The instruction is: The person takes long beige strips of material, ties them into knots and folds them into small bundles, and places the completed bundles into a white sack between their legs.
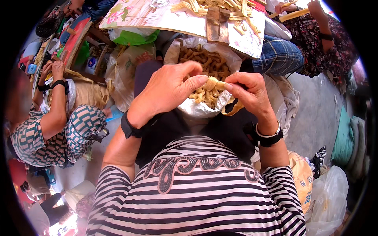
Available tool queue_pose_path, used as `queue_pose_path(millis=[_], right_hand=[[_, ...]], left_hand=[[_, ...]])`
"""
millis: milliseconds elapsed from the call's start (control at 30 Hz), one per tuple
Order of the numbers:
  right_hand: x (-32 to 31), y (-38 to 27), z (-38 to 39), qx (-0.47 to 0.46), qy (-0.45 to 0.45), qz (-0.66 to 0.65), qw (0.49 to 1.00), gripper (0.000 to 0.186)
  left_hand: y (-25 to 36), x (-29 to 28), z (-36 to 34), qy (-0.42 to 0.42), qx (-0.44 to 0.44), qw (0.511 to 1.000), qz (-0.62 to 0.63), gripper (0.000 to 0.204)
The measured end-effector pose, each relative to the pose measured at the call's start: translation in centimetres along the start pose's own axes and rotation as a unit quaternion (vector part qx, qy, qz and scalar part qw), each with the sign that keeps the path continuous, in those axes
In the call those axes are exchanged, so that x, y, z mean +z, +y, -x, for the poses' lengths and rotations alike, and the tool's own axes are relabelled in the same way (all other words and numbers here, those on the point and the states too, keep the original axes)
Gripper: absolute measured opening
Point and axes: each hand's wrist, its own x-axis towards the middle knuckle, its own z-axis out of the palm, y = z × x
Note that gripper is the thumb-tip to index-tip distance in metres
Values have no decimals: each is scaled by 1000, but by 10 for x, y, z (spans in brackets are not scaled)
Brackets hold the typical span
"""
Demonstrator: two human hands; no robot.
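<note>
Between my two hands is a pale yellow strip (214,83) that looks like tofu skin, folded or knotted in the middle. My left hand (167,88) is closed, its thumb and forefinger pinching the strip's left side. With thumb and fingertips, my right hand (252,91) grips the other end. A tan length of strip (236,107) hangs below my right fingers. Just under and beyond my hands, a silvery-white sack (201,110) stands between my knees, filled with many small knotted tan pieces (206,59).
Ahead stands a low table (157,17) bearing loose yellow strips (236,13) and a wooden block (217,25). A person in checked clothes (59,126) works at left; another at far right holds a strip (293,15). Plastic bags (130,74) stand left, more (328,200) lower right.
</note>
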Motion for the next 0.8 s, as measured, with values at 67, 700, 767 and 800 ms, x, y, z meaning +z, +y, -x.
queue_pose_path(millis=[67,700,767,800], right_hand=[[-1,2,0,10,-10,8,1000,10],[-45,58,-88,22,129,143,981,16],[-46,67,-107,54,169,115,977,16],[-40,74,-114,45,199,116,972,17]], left_hand=[[0,3,-4,44,72,996,-23,33],[-30,-10,-123,61,40,990,-124,20],[-43,-11,-144,105,65,988,-94,16],[-49,-10,-151,114,62,987,-90,17]])
